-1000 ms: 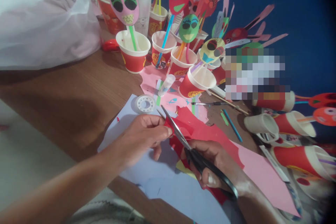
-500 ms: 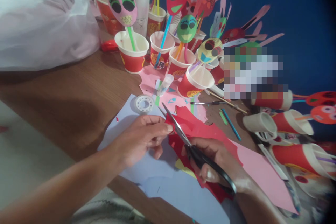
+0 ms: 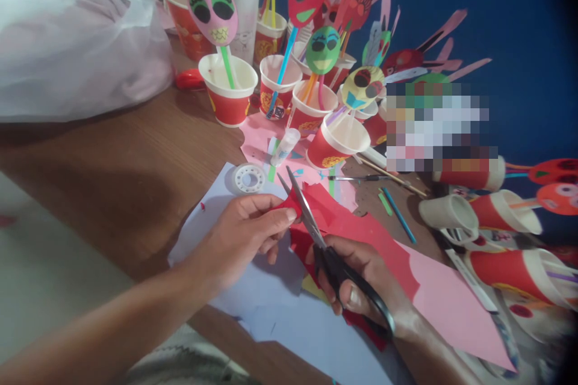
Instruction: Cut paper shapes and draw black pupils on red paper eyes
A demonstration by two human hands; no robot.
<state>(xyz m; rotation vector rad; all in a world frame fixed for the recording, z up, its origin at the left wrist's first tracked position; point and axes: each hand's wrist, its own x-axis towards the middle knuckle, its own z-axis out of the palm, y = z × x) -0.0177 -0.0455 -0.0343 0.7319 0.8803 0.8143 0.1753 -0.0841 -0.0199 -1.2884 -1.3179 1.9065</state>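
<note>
Between thumb and fingers, my left hand (image 3: 255, 225) pinches a small piece of red paper (image 3: 293, 198). My right hand (image 3: 365, 271) is wrapped round the black handles of the scissors (image 3: 318, 231). Their blades point up and to the left, slightly apart, with the small red piece at them. Larger red paper (image 3: 388, 246) lies beneath the scissors, partly over a pink sheet (image 3: 456, 307) and a pale blue sheet (image 3: 271, 295). A bit of yellow paper shows under my right hand.
Paper cups (image 3: 228, 96) with painted faces on straws stand behind; others lie on their sides at the right. A tape roll (image 3: 248, 178), a glue stick (image 3: 285, 146), a pen and straws (image 3: 397, 215) are nearby. A white plastic bag (image 3: 81, 42) fills the upper left.
The scissors and my right hand have shifted slightly left, with the blades turned a little more upright. The small red piece now sticks up more between the blades.
</note>
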